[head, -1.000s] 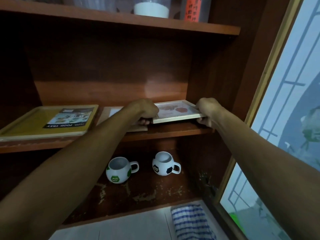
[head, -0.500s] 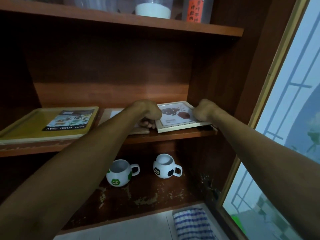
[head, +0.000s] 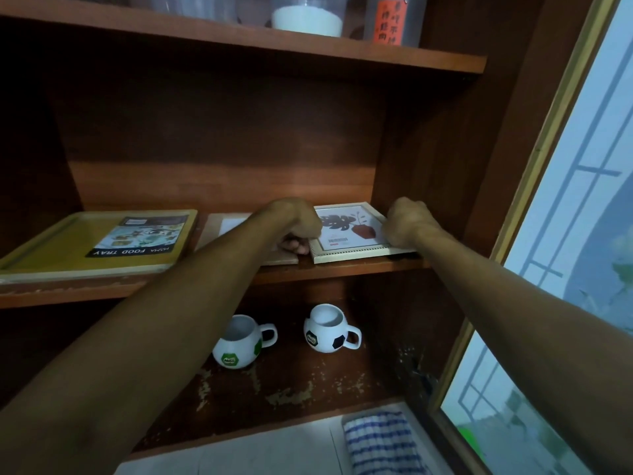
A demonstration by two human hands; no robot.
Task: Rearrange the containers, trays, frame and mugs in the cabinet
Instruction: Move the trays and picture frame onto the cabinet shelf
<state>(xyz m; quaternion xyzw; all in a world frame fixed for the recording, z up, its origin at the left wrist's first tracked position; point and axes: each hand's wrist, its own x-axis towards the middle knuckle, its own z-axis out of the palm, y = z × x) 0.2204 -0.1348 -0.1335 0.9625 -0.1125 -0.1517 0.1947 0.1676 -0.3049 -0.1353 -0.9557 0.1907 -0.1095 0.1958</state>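
The frame lies on the middle shelf, at 3 o'clock from the yellow tray, with a flat board between them. The left hand curls round the frame's 9 o'clock edge and the right hand round its 3 o'clock edge. The green mug and the black mug stand apart at 6 o'clock from the frame. Containers stand at 12 o'clock.
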